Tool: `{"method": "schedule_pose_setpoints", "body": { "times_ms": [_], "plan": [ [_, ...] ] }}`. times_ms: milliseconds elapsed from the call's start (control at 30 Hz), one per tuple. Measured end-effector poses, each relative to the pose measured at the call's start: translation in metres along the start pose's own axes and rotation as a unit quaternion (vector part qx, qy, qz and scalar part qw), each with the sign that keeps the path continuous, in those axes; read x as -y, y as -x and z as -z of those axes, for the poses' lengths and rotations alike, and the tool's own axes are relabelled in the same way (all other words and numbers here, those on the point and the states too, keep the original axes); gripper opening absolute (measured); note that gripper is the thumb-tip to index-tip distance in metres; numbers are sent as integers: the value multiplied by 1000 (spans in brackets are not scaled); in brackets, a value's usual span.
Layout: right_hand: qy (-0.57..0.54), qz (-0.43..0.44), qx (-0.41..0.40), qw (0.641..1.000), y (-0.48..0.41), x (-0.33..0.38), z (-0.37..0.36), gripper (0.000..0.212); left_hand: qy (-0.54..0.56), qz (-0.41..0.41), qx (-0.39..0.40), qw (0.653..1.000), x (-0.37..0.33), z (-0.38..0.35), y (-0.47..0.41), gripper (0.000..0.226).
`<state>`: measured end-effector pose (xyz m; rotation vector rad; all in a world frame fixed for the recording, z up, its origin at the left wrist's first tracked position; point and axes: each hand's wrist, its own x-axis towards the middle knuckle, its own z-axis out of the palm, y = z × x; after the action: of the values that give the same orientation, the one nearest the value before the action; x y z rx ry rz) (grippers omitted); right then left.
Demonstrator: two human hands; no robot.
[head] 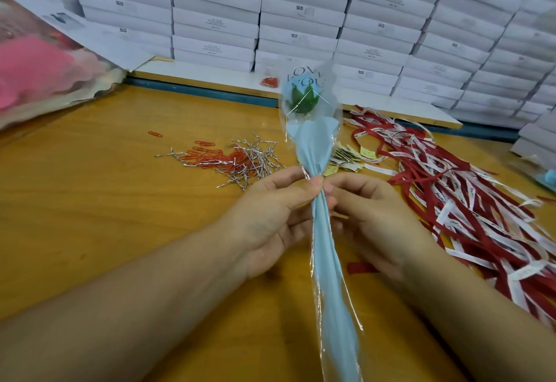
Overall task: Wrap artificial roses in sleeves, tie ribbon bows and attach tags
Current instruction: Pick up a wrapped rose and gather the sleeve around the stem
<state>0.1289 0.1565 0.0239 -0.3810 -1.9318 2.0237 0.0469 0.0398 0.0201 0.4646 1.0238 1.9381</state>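
Note:
A light blue artificial rose [304, 95] with green leaves stands upright above the table, inside a clear sleeve [313, 140] lined with blue paper and printed "LOVE YOU". My left hand [270, 216] and my right hand [370, 216] both pinch the gathered neck of the sleeve at mid-height, thumbs meeting on it. The long blue tail of the wrap runs down toward me. Red and white ribbons [469, 201] lie in a heap to the right. Small yellowish tags [349, 158] lie behind the rose.
Silver twist ties [255, 155] and red paper clips [216, 160] are scattered on the wooden table [120, 201] left of centre. White boxes [301, 20] are stacked along the back. A pink bundle in plastic [39, 71] lies at far left.

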Motion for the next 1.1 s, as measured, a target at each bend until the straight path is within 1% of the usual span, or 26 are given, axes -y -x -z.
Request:
{"method": "schedule_pose_setpoints", "body": {
  "times_ms": [67,167,267,300,333,367,400,433,467,533,600,667,700,733,800,867,900,933,967,1000,1067,1100],
  "plan": [
    [53,40,-32,997,2,0,-3,14,-6,-5,-10,1000,0,1,1,24],
    [137,82,-51,986,7,4,-6,16,-53,-11,-25,998,1,3,0,28],
    [153,78,-46,984,11,7,-8,14,-105,-33,-37,993,2,4,0,47],
    [148,74,-42,985,12,8,-9,15,-116,-37,-39,992,2,5,-1,46],
    [140,68,-40,987,13,9,-10,16,-117,-44,-38,991,3,6,-1,35],
    [133,61,-40,988,14,10,-11,17,-108,-50,-40,992,3,7,-2,18],
    [127,51,-43,990,15,11,-12,18,-93,-56,-44,993,3,8,-3,12],
    [115,38,-46,992,15,11,-12,19,-80,-59,-50,994,3,8,-3,19],
    [97,22,-48,994,16,12,-12,20,-67,-60,-50,995,3,9,-4,19],
    [59,-4,-35,998,16,13,-11,21,-52,-66,-41,996,1,7,-5,14],
    [64,-19,1,998,17,17,-10,22,-47,-67,-42,996,-1,7,-5,17],
    [112,-35,58,991,18,23,-8,24,-45,-59,-57,996,-1,8,-6,21],
    [159,-39,75,984,19,25,-7,24,-38,-53,-59,996,-1,9,-6,23],
    [222,-34,74,972,19,28,-4,23,-28,-49,-61,997,-1,9,-7,25],
    [357,9,17,934,14,35,5,17,-7,-45,-68,997,0,8,-7,29],
    [482,63,-64,871,3,42,24,10,8,-45,-67,997,0,9,-8,34],
    [533,75,-101,837,-4,45,38,8,9,-45,-67,997,-1,9,-8,36],
    [570,66,-131,809,-12,48,53,5,6,-44,-67,997,-2,9,-8,37],
    [596,34,-152,788,-19,49,68,3,3,-43,-67,997,-2,10,-8,36],
    [616,-16,-159,771,-26,48,82,7,1,-41,-65,997,-2,10,-8,34],
    [638,-128,-140,747,-34,39,102,19,4,-37,-65,997,0,9,-7,31],
    [644,-170,-123,736,-37,33,106,21,7,-35,-66,997,1,9,-7,30]
  ]
}}
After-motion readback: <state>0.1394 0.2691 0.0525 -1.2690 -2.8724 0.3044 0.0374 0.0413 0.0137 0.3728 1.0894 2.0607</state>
